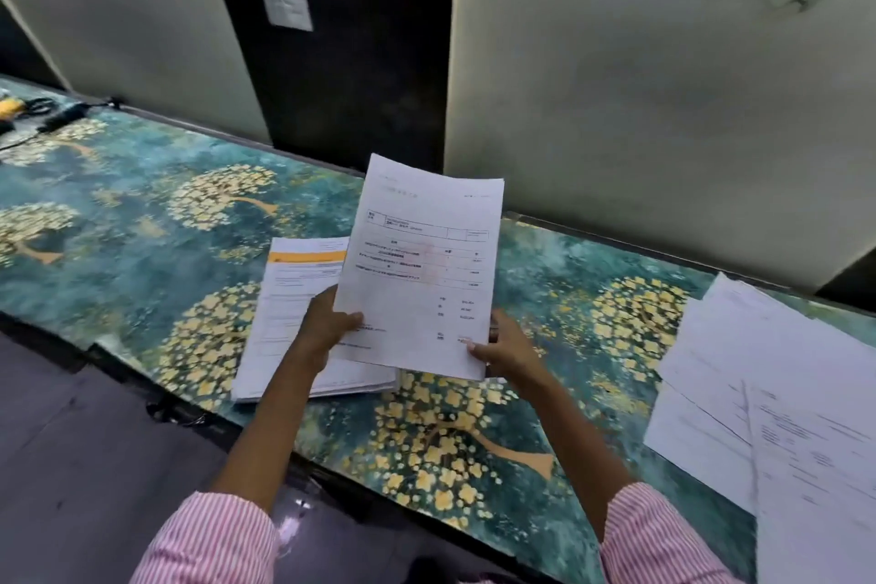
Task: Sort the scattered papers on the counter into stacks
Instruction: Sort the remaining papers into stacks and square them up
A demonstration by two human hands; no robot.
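I hold a thin sheaf of printed white papers [422, 270] upright above the counter [142, 223]. My left hand [327, 327] grips its lower left edge, thumb on the front. My right hand [505, 349] pinches its lower right corner. Under and left of the sheaf lies a neat stack of papers [289, 322] whose top sheet has an orange band. Loose scattered white sheets [768, 403] overlap one another at the counter's right end.
The counter has a teal surface with a gold tree pattern and runs along a pale wall with a dark panel [341, 62]. Black cables and a yellow object [28, 109] lie at the far left. The counter's front edge drops to a grey floor [71, 465].
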